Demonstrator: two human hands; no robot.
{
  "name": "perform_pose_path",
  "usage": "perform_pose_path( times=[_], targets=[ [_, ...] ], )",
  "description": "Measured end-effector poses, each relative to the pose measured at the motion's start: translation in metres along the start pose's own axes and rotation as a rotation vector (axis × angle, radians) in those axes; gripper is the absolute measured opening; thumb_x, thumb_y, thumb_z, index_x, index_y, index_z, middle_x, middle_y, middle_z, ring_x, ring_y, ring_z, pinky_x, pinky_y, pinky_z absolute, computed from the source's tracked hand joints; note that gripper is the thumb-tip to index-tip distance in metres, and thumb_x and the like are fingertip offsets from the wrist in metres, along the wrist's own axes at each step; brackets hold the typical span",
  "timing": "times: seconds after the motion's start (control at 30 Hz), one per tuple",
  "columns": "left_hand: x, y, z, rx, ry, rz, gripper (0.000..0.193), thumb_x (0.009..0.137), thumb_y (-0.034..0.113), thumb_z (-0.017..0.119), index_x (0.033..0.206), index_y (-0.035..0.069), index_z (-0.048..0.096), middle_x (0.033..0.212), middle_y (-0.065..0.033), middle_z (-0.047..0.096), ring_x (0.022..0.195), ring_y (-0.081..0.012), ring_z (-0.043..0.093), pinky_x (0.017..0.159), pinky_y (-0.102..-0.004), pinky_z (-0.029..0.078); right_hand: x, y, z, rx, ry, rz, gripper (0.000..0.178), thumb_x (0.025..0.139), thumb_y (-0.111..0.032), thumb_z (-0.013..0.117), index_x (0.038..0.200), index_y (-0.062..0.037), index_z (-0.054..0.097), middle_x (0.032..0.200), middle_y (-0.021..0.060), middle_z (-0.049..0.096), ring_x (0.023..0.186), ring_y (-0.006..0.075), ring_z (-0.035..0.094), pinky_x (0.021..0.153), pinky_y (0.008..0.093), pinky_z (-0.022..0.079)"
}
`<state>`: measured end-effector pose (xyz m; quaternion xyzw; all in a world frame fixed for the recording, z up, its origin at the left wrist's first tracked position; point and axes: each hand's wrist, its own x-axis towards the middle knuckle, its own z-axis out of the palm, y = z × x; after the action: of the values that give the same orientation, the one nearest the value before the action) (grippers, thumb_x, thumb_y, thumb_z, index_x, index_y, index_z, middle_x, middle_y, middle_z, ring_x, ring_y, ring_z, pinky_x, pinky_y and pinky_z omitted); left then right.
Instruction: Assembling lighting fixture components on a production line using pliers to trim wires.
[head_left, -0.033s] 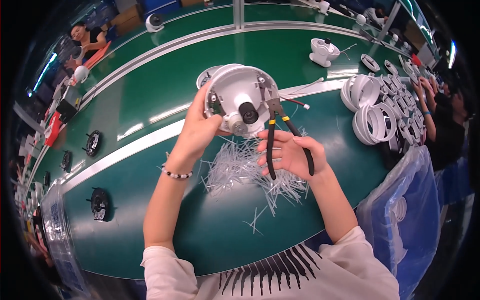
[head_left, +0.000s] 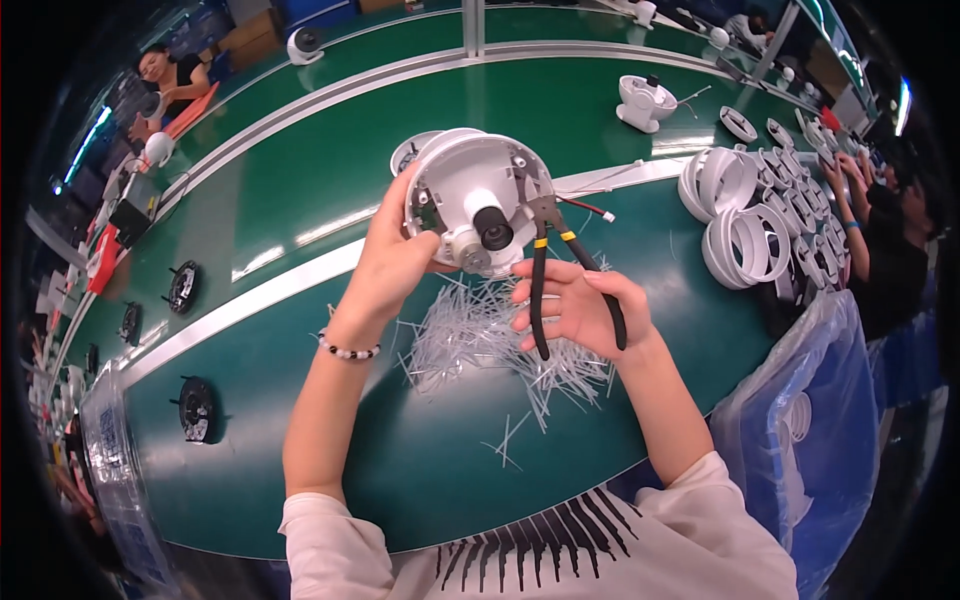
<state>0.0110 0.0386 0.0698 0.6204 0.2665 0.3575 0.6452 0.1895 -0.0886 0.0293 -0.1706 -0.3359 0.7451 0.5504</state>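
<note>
Left hand (head_left: 392, 262) fingers clamped on the rim of a round white plastic camera housing (head_left: 478, 202), lens toward the viewer, while right hand (head_left: 578, 305) grips black-handled cutting pliers (head_left: 556, 258), long axis pointing up-left into the housing, above white trimmed cable-tie offcuts (head_left: 490, 340) mid green work surface (head_left: 300, 180).

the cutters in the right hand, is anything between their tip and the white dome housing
Nothing visible does. The cutters in the right hand already have their tip at the right edge of the white dome housing, which the left hand holds up above the pile of cut white strips.
</note>
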Motion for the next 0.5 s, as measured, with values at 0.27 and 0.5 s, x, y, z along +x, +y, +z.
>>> perform_pose_path(
  times=[0.27, 0.5],
  targets=[
    [-0.0008, 0.0036, 0.0038, 0.021, -0.041, -0.005, 0.068, 0.064, -0.006, 0.044, 0.129, 0.008, 0.031, 0.113, -0.0077, 0.049, 0.098, -0.0202, 0.054, 0.067, -0.0321, 0.055, -0.0037, -0.0034, -0.0056, -0.001, 0.021, 0.053, 0.065, 0.078, -0.033, 0.043, 0.126, 0.0085, 0.028, 0.112, 0.0204, 0.047, 0.098, 0.0345, 0.051, 0.082, 0.0493, 0.041],
    [-0.0033, 0.0079, 0.0053, 0.058, -0.043, -0.011, 0.069, 0.063, -0.007, 0.041, 0.129, 0.008, 0.031, 0.115, -0.0084, 0.048, 0.100, -0.0210, 0.053, 0.067, -0.0323, 0.055, -0.0036, -0.0036, -0.0052, 0.068, 0.004, 0.045, 0.061, 0.080, -0.032, 0.043, 0.124, 0.0088, 0.031, 0.111, 0.0210, 0.048, 0.097, 0.0343, 0.053, 0.081, 0.0475, 0.043]
  ],
)
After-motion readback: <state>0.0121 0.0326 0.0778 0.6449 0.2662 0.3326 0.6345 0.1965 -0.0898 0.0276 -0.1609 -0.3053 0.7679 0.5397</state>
